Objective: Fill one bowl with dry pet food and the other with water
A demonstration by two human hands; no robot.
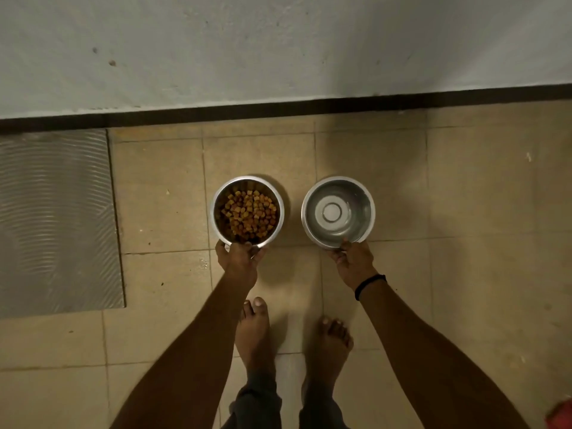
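While the left hand (240, 257) grips the near rim of the steel food bowl (213, 212), its fingers (247, 245) curled over the edge, the right hand (353, 260), a black band (370, 284) on its wrist, pinches the near rim of the water bowl (363, 196). Brown kibble (249, 213) fills the left one; clear water (340, 226) lies in the right. The bowls are side by side, apart, low over the tiled floor (464, 212) near the wall (278, 41); whether they rest on it I cannot tell. A grey ribbed mat (55, 218) lies to the left.
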